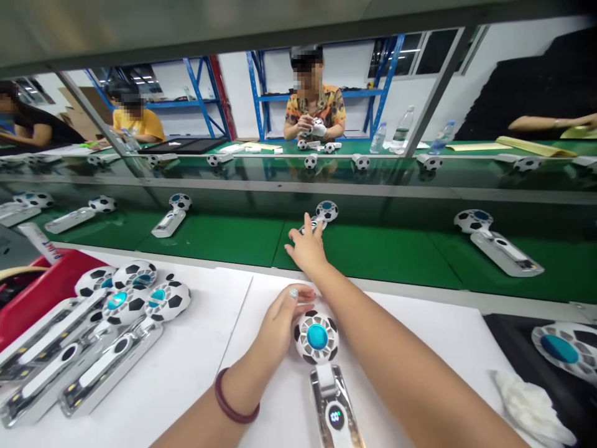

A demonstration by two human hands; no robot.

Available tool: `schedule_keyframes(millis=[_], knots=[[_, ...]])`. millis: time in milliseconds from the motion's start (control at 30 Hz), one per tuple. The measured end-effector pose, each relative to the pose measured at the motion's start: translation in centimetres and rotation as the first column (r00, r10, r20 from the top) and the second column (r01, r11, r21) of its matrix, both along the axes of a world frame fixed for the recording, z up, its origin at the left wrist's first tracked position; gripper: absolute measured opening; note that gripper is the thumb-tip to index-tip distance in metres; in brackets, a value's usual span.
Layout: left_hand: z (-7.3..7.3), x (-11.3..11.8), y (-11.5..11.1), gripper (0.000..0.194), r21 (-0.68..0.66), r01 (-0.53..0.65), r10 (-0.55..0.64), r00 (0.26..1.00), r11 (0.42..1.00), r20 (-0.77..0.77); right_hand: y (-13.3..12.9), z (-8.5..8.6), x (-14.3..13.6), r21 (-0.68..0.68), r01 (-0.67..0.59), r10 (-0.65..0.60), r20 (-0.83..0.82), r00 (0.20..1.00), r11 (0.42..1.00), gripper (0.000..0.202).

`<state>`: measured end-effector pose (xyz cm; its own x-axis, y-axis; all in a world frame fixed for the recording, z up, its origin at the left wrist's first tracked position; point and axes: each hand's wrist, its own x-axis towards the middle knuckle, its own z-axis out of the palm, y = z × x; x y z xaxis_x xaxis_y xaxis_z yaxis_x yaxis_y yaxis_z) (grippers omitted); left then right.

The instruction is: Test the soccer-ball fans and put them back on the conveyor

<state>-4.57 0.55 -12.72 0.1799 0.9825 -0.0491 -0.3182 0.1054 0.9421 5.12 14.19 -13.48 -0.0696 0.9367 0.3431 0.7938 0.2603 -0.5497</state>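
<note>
Fingers of the right hand (308, 250) spread wide over a football-patterned handheld fan (328, 211) on the green conveyor belt (237, 239); those of the left hand (278, 317) curl beside a second fan (317, 336), perhaps steadying its round head, though I cannot tell whether they grip, its lit display (335, 416) facing up nearer the wearer than the fingers

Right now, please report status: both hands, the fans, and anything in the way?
Left hand beside near fan, display lit. Right hand over another fan on green surface. Nothing visibly blocking either hand.
</note>
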Motion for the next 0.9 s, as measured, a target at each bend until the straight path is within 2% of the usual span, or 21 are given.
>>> schedule_keyframes(millis=[100,167,233,267,300,367,400,467,533,600,667,733,800,900], knots=[[-0.1,-0.1,0.4,0.034,-0.067,-0.089,0.097,0.987,0.994,0.127,-0.2,0.2,1.0,0.047,0.005,-0.003,-0.035,0.999,0.999,0.011],[0.1,-0.2,0.7,0.034,-0.139,-0.135,0.162,0.965,0.981,0.207,-1.5,0.7,1.9,0.089,-0.014,0.019,-0.060,0.998,0.996,0.011],[0.4,-0.5,1.1,0.035,-0.210,-0.141,0.197,0.941,0.967,0.276,-3.6,1.4,2.6,0.151,-0.089,0.106,-0.109,0.988,0.985,0.008],[0.6,-0.6,1.3,0.035,-0.235,-0.123,0.194,0.931,0.964,0.310,-4.8,1.7,2.9,0.189,-0.166,0.192,-0.125,0.973,0.968,0.008],[0.7,-0.8,1.5,0.036,-0.246,-0.085,0.169,0.923,0.965,0.346,-6.1,2.0,3.0,0.223,-0.270,0.302,-0.126,0.945,0.937,0.010],[0.8,-1.3,1.9,0.035,-0.234,0.008,0.090,0.908,0.972,0.409,-8.3,2.6,3.2,0.234,-0.501,0.533,-0.100,0.840,0.833,0.016],[0.9,-1.5,2.0,0.033,-0.224,0.047,0.053,0.904,0.973,0.424,-9.2,2.9,3.3,0.205,-0.584,0.610,-0.101,0.786,0.786,0.018],[0.9,-1.8,2.1,0.026,-0.200,0.082,0.009,0.909,0.976,0.416,-10.5,3.2,3.6,0.125,-0.652,0.661,-0.230,0.714,0.748,0.017],[0.9,-1.9,2.0,0.019,-0.166,0.074,-0.005,0.922,0.983,0.386,-11.1,3.0,3.8,0.060,-0.649,0.593,-0.474,0.650,0.759,0.012],[1.1,-1.8,1.7,0.021,-0.126,0.089,-0.038,0.931,0.988,0.363,-11.1,2.7,3.8,0.032,-0.626,0.476,-0.680,0.558,0.779,0.011],[1.4,-1.5,1.4,0.028,-0.127,0.115,-0.066,0.939,0.985,0.338,-10.8,2.3,3.5,0.053,-0.545,0.379,-0.774,0.507,0.837,0.010],[1.5,-1.2,1.3,0.036,-0.140,0.143,-0.094,0.946,0.980,0.309,-10.1,2.4,2.9,0.103,-0.409,0.321,-0.799,0.509,0.906,0.012],[1.6,-1.0,1.2,0.043,-0.142,0.179,-0.134,0.950,0.974,0.281,-9.0,3.0,2.0,0.105,-0.318,0.260,-0.828,0.497,0.942,0.030],[1.4,-0.8,1.2,0.044,-0.155,0.225,-0.185,0.953,0.962,0.239,-6.9,4.6,0.9,-0.034,-0.344,0.099,-0.926,0.364,0.938,0.073]])
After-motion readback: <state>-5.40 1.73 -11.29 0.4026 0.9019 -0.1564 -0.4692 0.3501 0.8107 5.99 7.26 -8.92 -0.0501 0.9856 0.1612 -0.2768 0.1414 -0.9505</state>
